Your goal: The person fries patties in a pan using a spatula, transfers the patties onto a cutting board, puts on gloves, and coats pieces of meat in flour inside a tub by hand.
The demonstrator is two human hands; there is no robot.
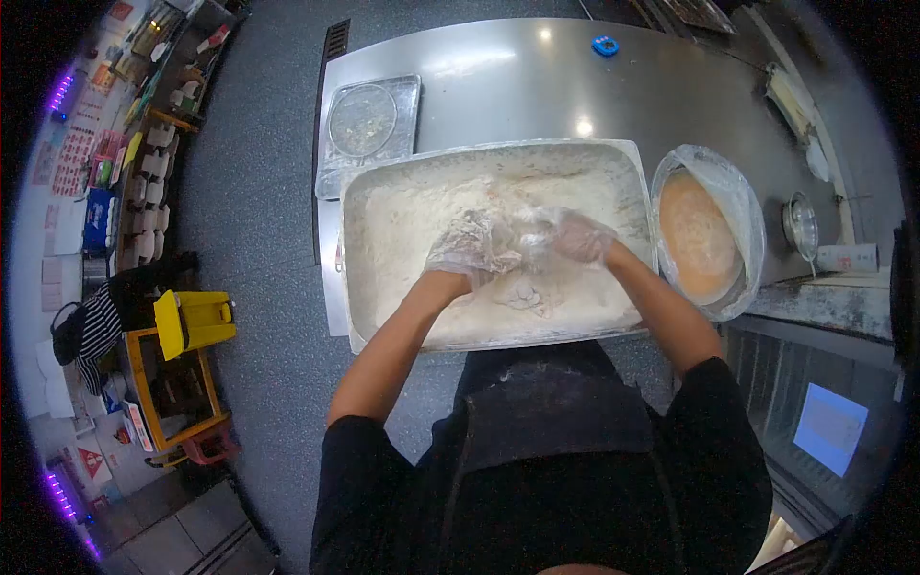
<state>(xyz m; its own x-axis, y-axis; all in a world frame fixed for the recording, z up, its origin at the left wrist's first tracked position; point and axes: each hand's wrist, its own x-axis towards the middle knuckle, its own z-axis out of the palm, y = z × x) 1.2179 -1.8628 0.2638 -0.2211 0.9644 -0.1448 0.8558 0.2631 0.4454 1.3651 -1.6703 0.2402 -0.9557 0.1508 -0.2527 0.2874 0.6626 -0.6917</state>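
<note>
A wide metal tray (498, 344) full of white flour (402, 216) lies across the front of the steel table. Both hands are in it, in clear plastic gloves dusted with flour. My left hand (471, 242) is at the middle of the tray, with floury, lumpy pieces at its fingers; what it grips is hard to make out. To its right, my right hand (578, 237) is over the flour, its fingers blurred and whitened. A floured lump (522, 295) rests just below and between the hands.
Right of the tray stands a plastic-lined tub (698, 235) of orange-tan contents. A metal bowl (799, 225) is farther right. A scale-like tray (374, 125) sits at the back left, a blue timer (605, 45) at the back. Another person (101, 321) is at far left near a yellow bin (196, 323).
</note>
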